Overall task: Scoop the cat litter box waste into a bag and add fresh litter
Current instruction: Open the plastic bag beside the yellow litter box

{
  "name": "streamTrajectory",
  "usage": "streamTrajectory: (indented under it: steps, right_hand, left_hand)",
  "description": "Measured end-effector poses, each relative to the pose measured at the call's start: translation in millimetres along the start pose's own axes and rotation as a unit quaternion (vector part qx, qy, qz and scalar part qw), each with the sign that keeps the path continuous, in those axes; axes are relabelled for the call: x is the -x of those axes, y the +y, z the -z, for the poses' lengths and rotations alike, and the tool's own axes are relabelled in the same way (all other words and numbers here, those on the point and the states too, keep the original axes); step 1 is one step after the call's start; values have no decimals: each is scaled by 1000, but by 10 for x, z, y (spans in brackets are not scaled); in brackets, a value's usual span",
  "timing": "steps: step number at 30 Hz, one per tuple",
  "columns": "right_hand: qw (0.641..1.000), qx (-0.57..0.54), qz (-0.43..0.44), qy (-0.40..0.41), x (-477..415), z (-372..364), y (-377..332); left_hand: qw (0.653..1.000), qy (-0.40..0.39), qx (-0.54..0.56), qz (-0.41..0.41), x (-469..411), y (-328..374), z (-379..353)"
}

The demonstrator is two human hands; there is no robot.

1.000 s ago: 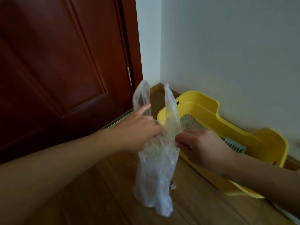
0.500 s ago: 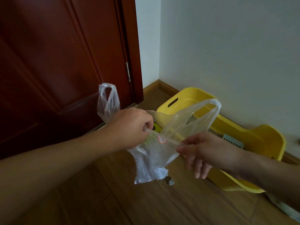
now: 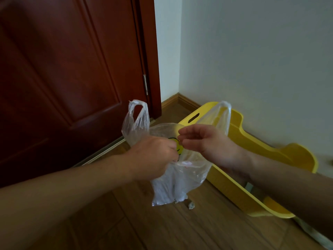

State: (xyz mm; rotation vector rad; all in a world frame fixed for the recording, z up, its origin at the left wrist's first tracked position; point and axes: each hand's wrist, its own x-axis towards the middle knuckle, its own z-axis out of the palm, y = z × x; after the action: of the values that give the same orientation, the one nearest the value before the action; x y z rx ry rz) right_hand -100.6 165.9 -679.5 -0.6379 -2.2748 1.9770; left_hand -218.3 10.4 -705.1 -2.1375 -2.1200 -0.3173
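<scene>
two hands [image 3: 153, 156] [image 3: 205, 141] spread clear crinkled bag [image 3: 180, 184]

head cam | I saw forward and down from the person's head | near over left hand [image 3: 153, 156] and right hand [image 3: 205, 141] | faced corner: door [image 3: 72, 69] left, wall [image 3: 252, 60] right, floor [image 3: 162, 231] below

Bag [image 3: 180, 186]: translucent whitish-clear plastic, with one small pinkish-red mark on its front. Litter box [image 3: 252, 141]: solid bright yellow, with black curved lines on the corner seen through the bag. Door [image 3: 72, 69] dark red-brown; floor [image 3: 162, 230] mid-brown wood grain; wall [image 3: 252, 51] plain off-white; clump [image 3: 191, 205] on the floor speckled grey.
</scene>
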Motion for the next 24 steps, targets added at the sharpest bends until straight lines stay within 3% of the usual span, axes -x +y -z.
streamTrajectory:
  steps: [3, 6, 13, 15, 19, 22, 24]
  right_hand:
    - [967, 244, 71, -5, -76, 12, 106]
    - [924, 370, 89, -30, -92, 22, 189]
    - [875, 469, 91, -80, -85, 20, 243]
    - [866, 483, 91, -91, -95, 20, 255]
    - [832, 538, 73, -118, -88, 14, 333]
    - [805, 577, 49, -129, -78, 14, 429]
    - [782, 606, 48, -136, -66, 21, 480]
  left_hand:
    - [999, 0, 37, 18, 12, -3, -17]
    - [992, -7, 96, 86, 21, -4, -24]
    - [957, -77, 168, 222, -3, 21, 40]
    - [936, -138, 200, 256, -18, 5, 81]
    - [861, -296, 282, 303, -72, -96, 185]
    - [871, -269, 243, 332, -100, -182, 122]
    - [884, -299, 156, 325, -95, -226, 88]
